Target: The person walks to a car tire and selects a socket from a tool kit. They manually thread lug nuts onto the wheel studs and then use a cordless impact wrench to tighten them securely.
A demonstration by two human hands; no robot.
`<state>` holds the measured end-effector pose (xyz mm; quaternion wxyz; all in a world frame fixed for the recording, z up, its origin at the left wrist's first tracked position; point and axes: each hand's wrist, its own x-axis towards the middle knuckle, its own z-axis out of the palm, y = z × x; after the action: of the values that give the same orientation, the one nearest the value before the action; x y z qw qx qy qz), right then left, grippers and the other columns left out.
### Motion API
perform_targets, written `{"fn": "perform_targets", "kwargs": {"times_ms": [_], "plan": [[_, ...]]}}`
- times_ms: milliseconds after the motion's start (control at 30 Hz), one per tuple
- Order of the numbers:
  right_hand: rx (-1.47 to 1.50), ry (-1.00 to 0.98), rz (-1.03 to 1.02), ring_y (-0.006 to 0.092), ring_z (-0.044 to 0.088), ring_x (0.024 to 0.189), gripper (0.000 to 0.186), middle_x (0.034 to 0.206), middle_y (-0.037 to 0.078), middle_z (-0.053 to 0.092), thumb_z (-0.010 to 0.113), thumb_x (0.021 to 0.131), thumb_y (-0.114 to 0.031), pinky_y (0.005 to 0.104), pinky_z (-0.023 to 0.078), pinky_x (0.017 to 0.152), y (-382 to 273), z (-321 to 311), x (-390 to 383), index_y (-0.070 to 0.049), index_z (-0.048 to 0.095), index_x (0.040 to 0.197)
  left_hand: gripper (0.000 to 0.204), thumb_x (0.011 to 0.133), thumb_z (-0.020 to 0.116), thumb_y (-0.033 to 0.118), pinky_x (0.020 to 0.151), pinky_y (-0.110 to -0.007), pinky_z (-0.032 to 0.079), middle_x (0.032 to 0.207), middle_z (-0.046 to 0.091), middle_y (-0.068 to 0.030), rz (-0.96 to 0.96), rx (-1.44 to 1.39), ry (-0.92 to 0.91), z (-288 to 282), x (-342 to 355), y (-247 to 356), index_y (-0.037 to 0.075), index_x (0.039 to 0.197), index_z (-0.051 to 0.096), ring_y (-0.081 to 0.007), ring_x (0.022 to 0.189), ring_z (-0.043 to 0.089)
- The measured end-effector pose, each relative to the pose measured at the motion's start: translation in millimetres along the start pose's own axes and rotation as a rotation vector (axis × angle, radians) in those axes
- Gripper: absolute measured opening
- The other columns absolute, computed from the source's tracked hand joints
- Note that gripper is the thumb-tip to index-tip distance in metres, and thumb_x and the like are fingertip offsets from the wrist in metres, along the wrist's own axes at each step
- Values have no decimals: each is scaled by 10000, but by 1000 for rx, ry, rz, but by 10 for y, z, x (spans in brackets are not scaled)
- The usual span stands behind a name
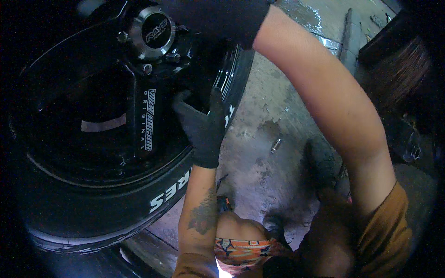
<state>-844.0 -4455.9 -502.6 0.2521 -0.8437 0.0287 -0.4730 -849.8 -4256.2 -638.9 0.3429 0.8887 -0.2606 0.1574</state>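
Observation:
A large black car wheel (143, 120) with a dark tire (92, 208) fills the left side, its metal-ringed centre cap (156, 34) at the top with lug nuts around it. My left hand (201, 127), in a black glove, rests at the right part of the rim near the tire. Its thumb and a finger are spread apart, and I see nothing between them. My right hand (222, 21), also black-gloved, reaches across to the top of the wheel, right of the centre cap. Its fingers are lost in the dark there, so what they touch is hidden.
A small silvery cylindrical metal piece (276, 145) lies on the stained concrete floor (252, 116). Wet patches (308, 18) and a long grey bar (351, 37) are at the upper right. My legs and patterned shorts (245, 250) are below. Dark objects (410, 139) stand at the right edge.

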Motion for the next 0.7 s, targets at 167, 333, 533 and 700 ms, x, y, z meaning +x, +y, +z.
{"fn": "perform_targets", "kwargs": {"times_ms": [167,333,533,700], "plan": [[-298,-11,-244,396,632,688,277,730,191,630,502,932,-209,487,499,637,254,169,87,36,621,984,619,817,751,315,929,-415,430,1148,571,-260,-177,-208,-32,78,96,76,-83,1204,477,-357,1052,562],[-218,-2,-189,403,610,699,268,771,192,625,516,891,-163,481,492,646,255,330,117,38,582,1056,563,842,713,368,916,-400,447,1122,629,-253,-189,-216,-62,161,272,12,-97,1126,573,-349,1028,600],[-1,235,-278,416,605,711,264,754,204,610,505,912,-182,496,483,658,168,114,-36,33,569,1051,564,847,714,350,929,-412,442,1144,627,-256,-243,-192,-189,148,305,-39,-92,1164,567,-366,1045,599],[-134,-10,-169,430,614,698,268,706,215,609,532,923,-238,510,484,653,239,92,155,18,564,991,530,844,721,344,917,-406,452,1106,645,-246,-134,-303,-136,202,305,-59,-89,1123,591,-359,1021,611]]}}
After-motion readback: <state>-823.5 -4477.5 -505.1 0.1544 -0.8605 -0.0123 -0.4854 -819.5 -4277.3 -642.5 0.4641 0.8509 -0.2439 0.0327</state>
